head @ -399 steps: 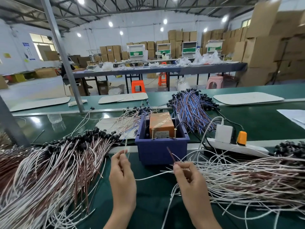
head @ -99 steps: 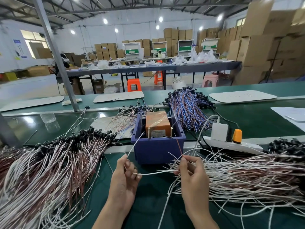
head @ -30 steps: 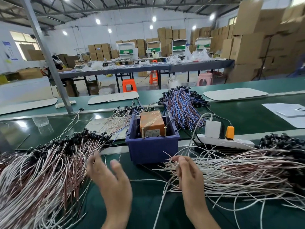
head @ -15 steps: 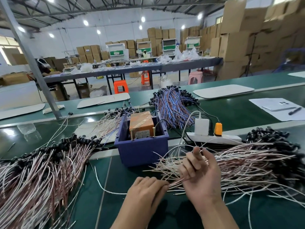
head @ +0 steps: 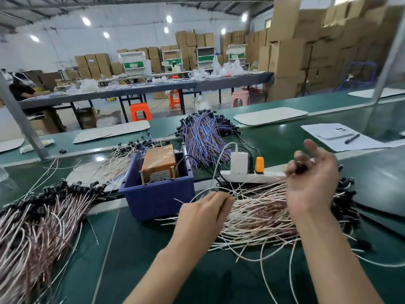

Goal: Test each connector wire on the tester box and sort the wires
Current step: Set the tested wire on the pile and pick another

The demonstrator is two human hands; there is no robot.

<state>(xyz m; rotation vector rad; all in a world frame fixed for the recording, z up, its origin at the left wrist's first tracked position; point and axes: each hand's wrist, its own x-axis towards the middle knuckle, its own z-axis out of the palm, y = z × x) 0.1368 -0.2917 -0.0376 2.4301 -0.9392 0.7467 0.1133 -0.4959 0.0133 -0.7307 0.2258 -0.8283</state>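
Observation:
The orange tester box (head: 158, 163) sits in a blue bin (head: 153, 200) at the middle of the green bench. Right of the bin lies a pile of white and pink connector wires (head: 263, 213) with black plugs at its far right. My left hand (head: 203, 218) rests at the pile's left edge, its fingers curled on the bare wire ends. My right hand (head: 311, 181) is raised above the pile, blurred, and pinches a dark plug of one wire. A second big pile of the same wires (head: 37, 218) lies left of the bin.
A bundle of blue and purple wires (head: 203, 137) lies behind the bin. A white power strip (head: 247, 175) with a charger and an orange plug runs right of the bin. Paper with a phone and pen (head: 337, 136) lies far right. A grey post (head: 22, 119) stands at left.
My view has swung right. My left hand crossed from the left pile to the right pile's wire ends. My right hand rose from the wire ends and now pinches a plug.

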